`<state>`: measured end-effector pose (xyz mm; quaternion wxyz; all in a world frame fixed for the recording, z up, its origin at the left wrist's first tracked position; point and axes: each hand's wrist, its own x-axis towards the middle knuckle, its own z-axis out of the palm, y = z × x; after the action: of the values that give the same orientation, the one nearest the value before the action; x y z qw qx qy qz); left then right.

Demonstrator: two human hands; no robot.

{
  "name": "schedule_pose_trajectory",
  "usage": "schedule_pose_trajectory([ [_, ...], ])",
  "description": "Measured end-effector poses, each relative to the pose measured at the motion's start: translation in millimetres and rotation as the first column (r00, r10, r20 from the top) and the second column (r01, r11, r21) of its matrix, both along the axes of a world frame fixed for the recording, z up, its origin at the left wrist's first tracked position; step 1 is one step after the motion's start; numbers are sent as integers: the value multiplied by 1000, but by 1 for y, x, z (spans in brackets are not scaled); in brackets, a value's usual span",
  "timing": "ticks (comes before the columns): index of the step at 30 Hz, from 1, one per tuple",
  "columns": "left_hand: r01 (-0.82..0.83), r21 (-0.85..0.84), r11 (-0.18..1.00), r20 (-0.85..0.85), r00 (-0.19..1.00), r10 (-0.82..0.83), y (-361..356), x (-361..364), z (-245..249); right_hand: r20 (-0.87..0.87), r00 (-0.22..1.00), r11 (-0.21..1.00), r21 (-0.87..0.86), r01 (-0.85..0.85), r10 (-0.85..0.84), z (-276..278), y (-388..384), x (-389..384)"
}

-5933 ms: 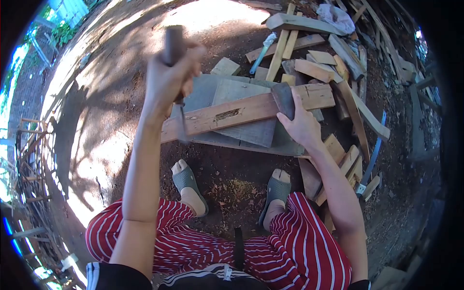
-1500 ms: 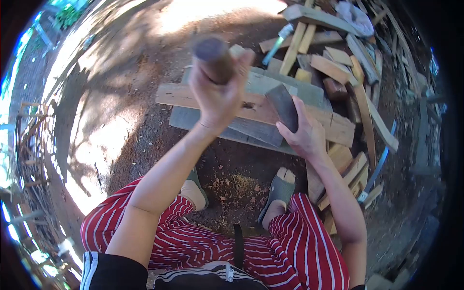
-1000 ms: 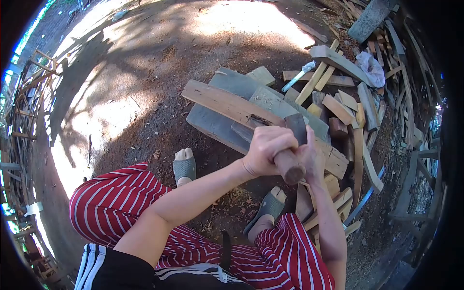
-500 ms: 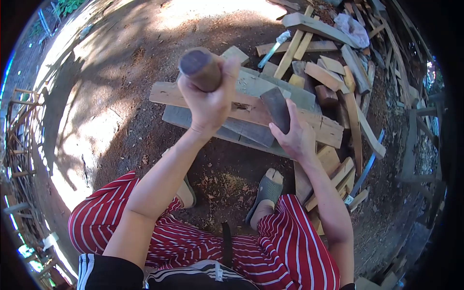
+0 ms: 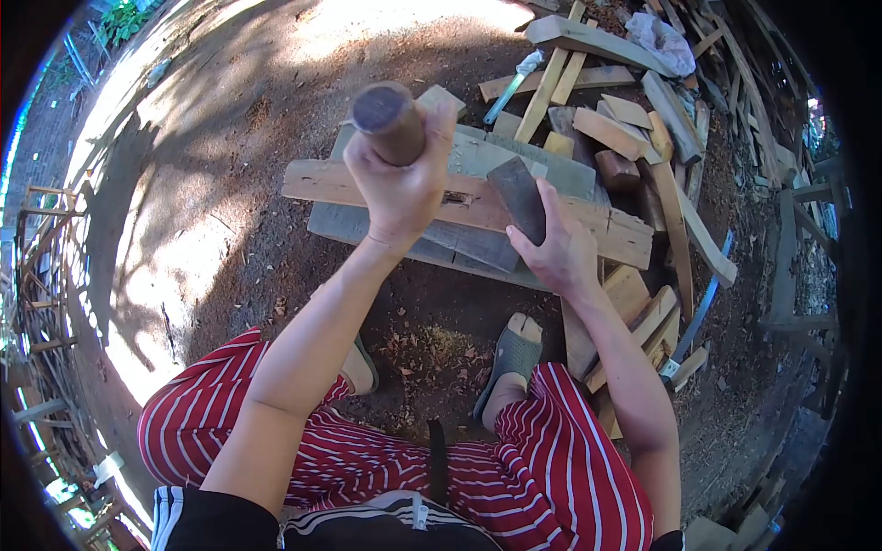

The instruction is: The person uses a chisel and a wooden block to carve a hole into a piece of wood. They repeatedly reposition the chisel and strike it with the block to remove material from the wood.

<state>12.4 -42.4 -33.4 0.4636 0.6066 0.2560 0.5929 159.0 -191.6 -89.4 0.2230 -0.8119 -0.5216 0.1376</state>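
My left hand (image 5: 404,188) is raised above the work, shut around a thick round wooden handle (image 5: 390,119) whose butt end points at the camera; its head is hidden. My right hand (image 5: 556,253) holds a dark flat chisel-like tool (image 5: 516,195) upright on a long pale plank (image 5: 322,181). The plank has a small rough slot (image 5: 455,196) cut in it, just left of the tool. It lies across grey boards (image 5: 478,156) on the dirt.
A heap of wood offcuts (image 5: 625,119) lies beyond and to the right, with a white cloth (image 5: 663,41) and a pale-handled tool (image 5: 510,84). A blue strip (image 5: 703,308) lies right. My sandalled foot (image 5: 513,354) rests on chip-strewn dirt; bare ground (image 5: 230,110) spreads left.
A second ago my left hand was down beside my right hand with the handle low. It has since swung up and stays raised. The right hand keeps the dark tool on the plank.
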Motion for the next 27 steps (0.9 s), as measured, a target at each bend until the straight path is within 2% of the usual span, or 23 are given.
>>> schedule_pose_trajectory([
  [1, -2, 5, 1000, 1, 1000, 2, -3, 2, 0, -8, 1000, 1000, 1, 1, -1, 1, 0, 0],
  [3, 59, 45, 997, 133, 989, -64, -13, 7, 0, -17, 1000, 1000, 18, 0, 1, 1, 1, -1],
  [5, 54, 86, 995, 133, 989, -65, -25, 6, -8, -15, 1000, 999, 41, -13, 14, 4, 1, 1],
  [7, 20, 254, 967, -111, 994, 9, -31, 3, -19, -267, 961, 993, -113, 38, -67, 13, 4, 8],
  [8, 0, 269, 963, -93, 995, 26, -35, 4, -19, -251, 967, 995, -97, 24, -48, 19, 3, 13],
  [11, 14, 252, 968, -115, 993, 15, -43, 6, -16, -283, 956, 958, 286, 8, 76, 54, 4, 19],
  [12, 25, 252, 967, -137, 990, 10, -44, 5, -14, -290, 953, 918, 396, 33, 91, 82, 2, 19],
  [13, 38, 251, 967, -159, 987, 2, -45, 4, -13, -390, 918, 866, 482, 135, 74, 138, -4, -8],
  [14, 11, 278, 960, -145, 989, 31, -45, 4, -15, -506, 848, 837, 525, 158, 157, 172, -13, -18],
  [15, 3, 283, 959, -131, 991, 36, -44, 4, -17, -468, 848, 777, 619, 114, 248, 182, -20, -12],
  [16, 8, 263, 965, -133, 991, 28, -43, 3, -17, -455, 855, 774, 624, 106, 250, 187, -19, -20],
  [17, 17, 244, 970, -136, 991, 16, -43, 1, -15, -211, 945, 803, 591, -81, 251, 190, -16, -36],
  [18, 47, 212, 976, -62, 997, -35, -42, 0, -15, 46, 965, 828, 503, -247, 259, 192, -14, -53],
  [19, 82, 183, 980, 12, 996, -86, -41, -3, -15, 295, 914, 849, 371, -377, 278, 194, -15, -62],
  [20, 150, 54, 987, 18, 988, -151, -44, -11, -19, 300, 916, 851, 372, -371, 268, 197, -17, -65],
  [22, 125, 115, 985, 38, 991, -130, -34, -8, -21, -63, 925, 896, 283, -343, 374, 204, -10, -66],
  [23, 99, 154, 983, 52, 993, -108, -37, -10, -23, 28, 913, 816, 438, -377, 406, 208, -9, -67],
  [25, 104, 93, 990, 18, 994, -106, -40, -13, -24, -10, 903, 695, 642, -324, 430, 233, -16, -75],
  [26, 110, 46, 993, -16, 994, -109, -39, -13, -23, -33, 859, 450, 861, -235, 511, 221, -4, -85],
  [27, 116, 1, 993, -52, 992, -116, -38, -12, -20, -26, 861, 445, 864, -237, 508, 211, -4, -82],
])
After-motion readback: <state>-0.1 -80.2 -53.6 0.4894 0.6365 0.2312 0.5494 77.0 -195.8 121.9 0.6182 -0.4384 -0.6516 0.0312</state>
